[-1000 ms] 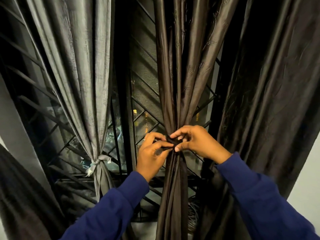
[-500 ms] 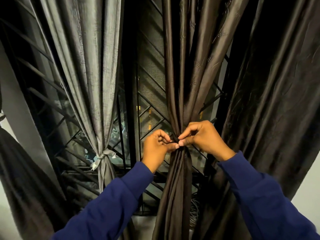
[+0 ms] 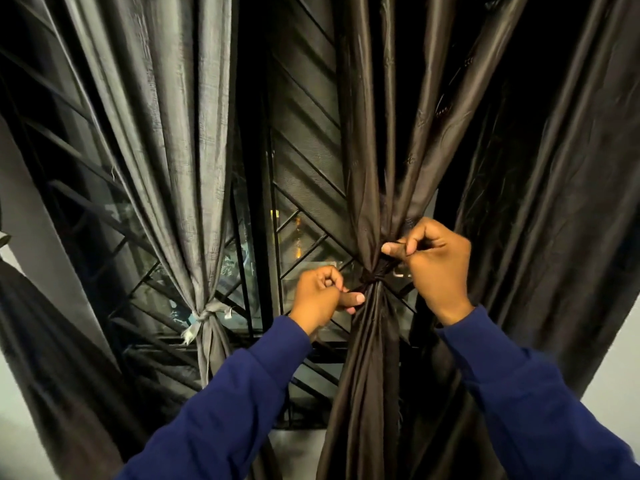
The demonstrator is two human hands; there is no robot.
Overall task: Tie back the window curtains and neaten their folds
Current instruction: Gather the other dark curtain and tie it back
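A dark brown curtain [image 3: 370, 161] hangs at centre right, gathered into a bunch by a dark tie [image 3: 375, 277] knotted around its waist. My left hand [image 3: 320, 297] pinches one end of the tie, low and left of the knot. My right hand [image 3: 434, 263] pinches the other end, up and to the right of it. The two ends are stretched apart from the knot. Further left, a grey curtain [image 3: 166, 133] is bound by a pale tie [image 3: 207, 315].
Behind the curtains is a window with a black metal grille [image 3: 301, 188] of diagonal bars. Another dark curtain [image 3: 554, 202] hangs loose on the right, and a dark drape [image 3: 52, 341] fills the lower left. Pale wall [image 3: 616, 386] shows at the right edge.
My hands were together at the knot, working the tie. Now they have drawn apart, the left down-left and the right up-right, pulling the tie ends tight.
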